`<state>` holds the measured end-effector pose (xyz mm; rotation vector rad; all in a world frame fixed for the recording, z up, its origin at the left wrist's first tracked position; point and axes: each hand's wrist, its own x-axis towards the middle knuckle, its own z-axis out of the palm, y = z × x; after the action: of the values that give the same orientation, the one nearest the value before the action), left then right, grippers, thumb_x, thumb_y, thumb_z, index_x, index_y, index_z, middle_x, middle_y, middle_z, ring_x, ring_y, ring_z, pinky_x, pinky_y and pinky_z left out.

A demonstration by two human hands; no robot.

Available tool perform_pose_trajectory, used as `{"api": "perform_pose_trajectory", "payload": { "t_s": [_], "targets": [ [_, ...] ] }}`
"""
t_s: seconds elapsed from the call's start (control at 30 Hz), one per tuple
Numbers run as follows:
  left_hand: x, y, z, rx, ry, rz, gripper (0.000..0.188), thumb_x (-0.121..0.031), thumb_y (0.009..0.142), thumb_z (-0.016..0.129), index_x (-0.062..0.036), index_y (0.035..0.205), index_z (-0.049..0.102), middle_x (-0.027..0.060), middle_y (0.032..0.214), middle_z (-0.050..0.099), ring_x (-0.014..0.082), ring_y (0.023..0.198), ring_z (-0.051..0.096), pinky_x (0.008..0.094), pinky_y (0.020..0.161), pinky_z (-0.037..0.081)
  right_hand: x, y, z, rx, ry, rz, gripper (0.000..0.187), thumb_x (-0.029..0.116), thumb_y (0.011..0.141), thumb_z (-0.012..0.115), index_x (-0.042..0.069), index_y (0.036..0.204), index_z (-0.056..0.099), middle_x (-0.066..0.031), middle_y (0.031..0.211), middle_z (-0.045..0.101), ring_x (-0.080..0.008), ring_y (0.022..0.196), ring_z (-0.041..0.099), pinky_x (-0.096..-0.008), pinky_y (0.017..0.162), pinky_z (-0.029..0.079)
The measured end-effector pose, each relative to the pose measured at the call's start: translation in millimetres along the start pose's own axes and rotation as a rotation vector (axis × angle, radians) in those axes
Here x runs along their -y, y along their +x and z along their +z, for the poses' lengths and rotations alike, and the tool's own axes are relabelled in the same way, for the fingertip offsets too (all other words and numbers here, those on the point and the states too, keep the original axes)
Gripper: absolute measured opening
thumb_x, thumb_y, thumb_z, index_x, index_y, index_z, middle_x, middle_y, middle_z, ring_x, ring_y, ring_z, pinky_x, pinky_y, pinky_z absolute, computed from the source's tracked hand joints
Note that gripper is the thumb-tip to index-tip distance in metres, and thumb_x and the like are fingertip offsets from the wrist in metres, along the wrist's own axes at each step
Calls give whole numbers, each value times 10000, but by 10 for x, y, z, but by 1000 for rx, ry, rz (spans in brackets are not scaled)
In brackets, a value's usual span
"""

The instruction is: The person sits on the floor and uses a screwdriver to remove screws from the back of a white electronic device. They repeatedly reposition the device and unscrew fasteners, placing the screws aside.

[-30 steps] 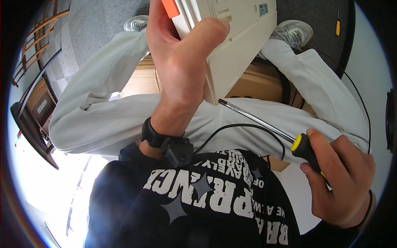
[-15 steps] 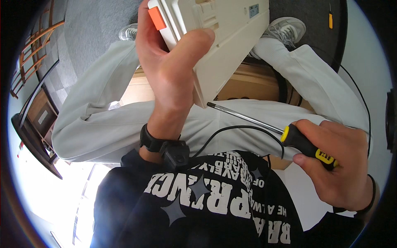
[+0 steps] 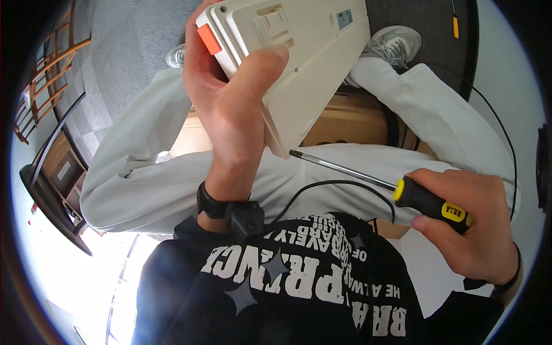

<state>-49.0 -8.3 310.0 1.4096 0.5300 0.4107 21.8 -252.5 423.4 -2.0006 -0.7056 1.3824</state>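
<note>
Above the lap, between the knees, we saw an off-white casing [image 3: 316,75] held up at a slant, its lower corner pointing down toward the body. The left hand [image 3: 227,109] had its grip clamped on the casing's left end: the thumb lay across the broad face, while the other fingers were mostly hidden behind. Near that thumb we made out a recessed clip [image 3: 275,24], an orange block [image 3: 209,39] at the end, and a small grey label [image 3: 344,19] farther along the face.

In the right hand [image 3: 468,224] we found a screwdriver [image 3: 428,204], the grip closed around its black and yellow handle. Its metal shaft ran up and leftward, the tip just beside the casing's lower corner; we could not tell whether the two touched.

On the left wrist we noticed a black strap [image 3: 211,201] bearing a small box-shaped device [image 3: 247,220], and near it a black cable [image 3: 322,183] curved over the pale trousers [image 3: 155,195]. Beyond the lap we saw a cardboard box [image 3: 339,123], and at the upper right, past a grey shoe [image 3: 395,46], a yellow-handled tool [image 3: 455,27] lay on the dark floor [image 3: 428,17].
</note>
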Motion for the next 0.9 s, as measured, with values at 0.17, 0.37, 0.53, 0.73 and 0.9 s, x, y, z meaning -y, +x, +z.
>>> {"api": "perform_pose_trajectory", "payload": {
  "t_s": [0.17,0.37,0.53,0.73,0.9],
  "targets": [
    [-50,313,-487,50,83,-287,723,-179,924,686,2,1516,311,192,1321,566,224,1159,604,343,1005,492,-64,65,-88,-177,-50,-66,421,57,736,788,-23,1138,690,-191,772,663,-276,621,639,-333,588,465],
    [58,537,-1014,129,686,-398,1027,-193,854,776,37,1580,86,210,1324,565,301,1243,576,390,1051,474,-36,69,-290,-117,-195,-50,454,61,730,772,-8,1170,684,-184,805,662,-277,666,635,-347,614,462],
    [244,763,-1440,230,632,-452,990,-101,807,803,-19,1563,170,188,1336,561,326,1245,577,451,992,528,-61,-110,-707,-238,-618,-72,543,92,807,758,102,1338,641,-184,1147,668,-270,978,644,-360,841,525],
    [483,1076,-1667,249,452,-608,802,-121,828,802,-110,1473,326,151,1333,564,304,1202,602,449,918,568,-333,-348,-1229,-483,-604,60,502,131,857,731,92,1347,629,-154,1113,646,-216,882,608,-316,753,503],
    [739,1334,-1736,312,449,-575,761,-124,853,782,-111,1468,335,147,1330,570,298,1197,606,449,922,564,-564,-489,-1469,-583,-514,177,472,164,899,708,83,1355,619,-130,1084,628,-171,802,578,-280,679,484]
  ]
}}
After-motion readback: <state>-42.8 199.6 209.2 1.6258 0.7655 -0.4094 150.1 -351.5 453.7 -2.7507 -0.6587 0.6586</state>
